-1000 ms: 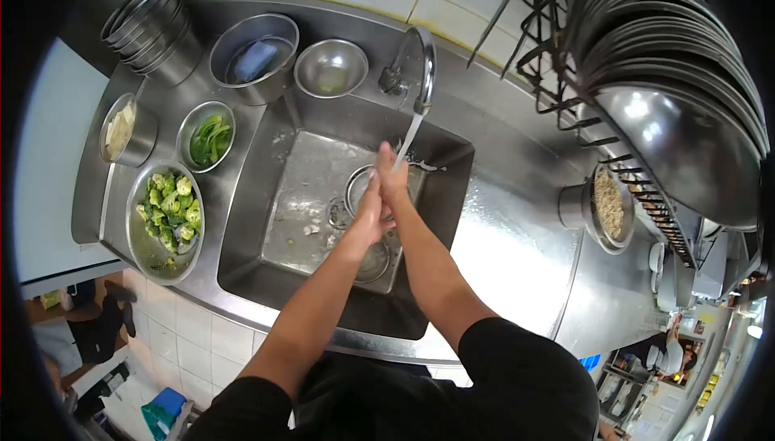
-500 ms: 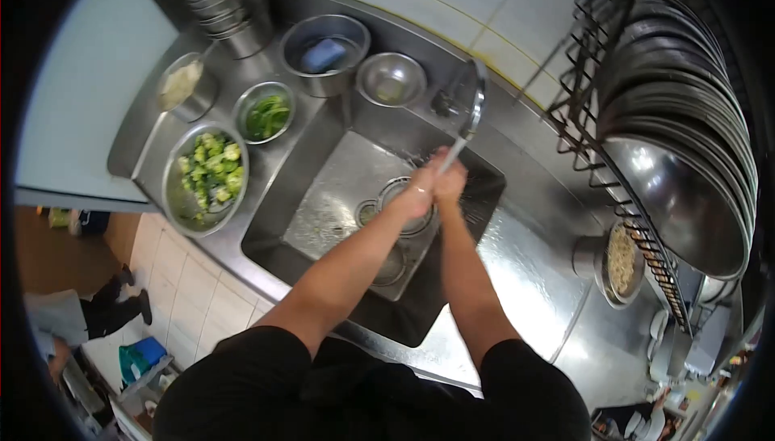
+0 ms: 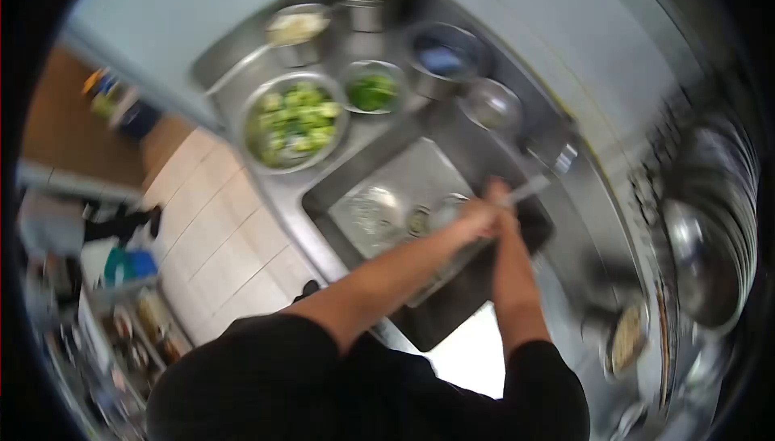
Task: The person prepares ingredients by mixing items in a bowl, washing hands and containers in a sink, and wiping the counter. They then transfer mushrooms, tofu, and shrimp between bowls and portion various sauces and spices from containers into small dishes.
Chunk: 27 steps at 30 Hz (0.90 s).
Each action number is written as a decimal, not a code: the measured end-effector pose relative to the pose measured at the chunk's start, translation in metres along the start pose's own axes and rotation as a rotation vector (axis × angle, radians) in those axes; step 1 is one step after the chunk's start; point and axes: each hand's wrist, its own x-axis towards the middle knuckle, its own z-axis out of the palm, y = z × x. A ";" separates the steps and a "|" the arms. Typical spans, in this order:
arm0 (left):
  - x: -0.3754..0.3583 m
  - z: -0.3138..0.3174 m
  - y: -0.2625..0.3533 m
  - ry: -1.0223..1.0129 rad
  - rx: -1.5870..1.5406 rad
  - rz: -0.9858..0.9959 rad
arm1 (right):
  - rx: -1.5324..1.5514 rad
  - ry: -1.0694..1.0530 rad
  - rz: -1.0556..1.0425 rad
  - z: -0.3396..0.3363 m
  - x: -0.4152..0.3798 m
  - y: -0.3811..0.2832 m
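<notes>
My left hand (image 3: pixel 478 219) and my right hand (image 3: pixel 500 196) are pressed together over the steel sink (image 3: pixel 387 182), near its far right part. A pale stream of water (image 3: pixel 529 189) runs onto them from the tap (image 3: pixel 565 160). Motion blur smears the fingers, and each hand partly covers the other. No object can be made out in either one. Below them, the sink floor is wet, with a round drain (image 3: pixel 418 221) partly behind my left forearm.
Left of the sink stand a bowl of chopped green vegetables (image 3: pixel 295 122), a smaller bowl of greens (image 3: pixel 371 92) and a pot with pale contents (image 3: pixel 297 27). Behind it are a basin with a blue item (image 3: pixel 440 60) and a metal bowl (image 3: pixel 492 106). Stacked pans (image 3: pixel 706 247) stand at right.
The view has swung left, so the sink and bowls appear further right. My hands stay together in the water stream, lower in the view. More floor shows on the left.
</notes>
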 end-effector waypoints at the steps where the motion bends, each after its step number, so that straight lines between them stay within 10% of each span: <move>1: 0.010 -0.017 -0.030 -0.062 -0.086 0.011 | -0.151 -0.041 -0.081 0.011 -0.017 0.000; 2: 0.025 -0.040 -0.044 0.062 0.001 -0.028 | 0.051 -0.134 0.419 -0.017 -0.028 -0.064; 3: 0.039 -0.063 -0.059 0.182 0.083 -0.077 | 0.961 0.077 0.758 -0.026 -0.057 -0.092; 4: 0.016 -0.053 -0.038 0.268 -0.021 -0.166 | 0.960 0.107 0.778 -0.019 -0.068 -0.101; 6: 0.001 -0.031 -0.024 0.368 -0.127 -0.261 | 2.354 0.561 0.944 -0.007 -0.081 -0.110; 10: 0.035 0.025 0.013 -0.116 -0.672 -0.003 | 1.367 0.689 0.245 -0.069 -0.049 -0.089; 14: 0.032 0.048 0.061 -0.101 -0.695 -0.036 | 1.029 0.683 0.435 -0.116 -0.026 -0.098; 16: 0.039 0.043 0.059 -0.096 -0.676 -0.087 | 2.263 0.875 0.716 -0.172 -0.025 -0.138; 17: 0.045 0.036 0.054 -0.077 -0.663 -0.149 | 2.268 0.859 0.708 -0.183 -0.040 -0.143; 19: 0.101 0.034 0.015 -0.158 -0.569 -0.017 | 2.130 0.478 0.311 -0.201 -0.062 -0.135; 22: 0.050 0.056 0.050 -0.177 -0.325 -0.089 | 1.203 0.972 0.579 -0.193 -0.041 -0.084; 25: 0.000 0.008 0.070 -0.167 0.989 1.280 | 1.597 0.254 0.381 -0.141 -0.011 0.000; 27: 0.001 -0.052 0.039 -0.658 -0.428 0.442 | 2.279 0.086 0.432 -0.086 0.079 0.143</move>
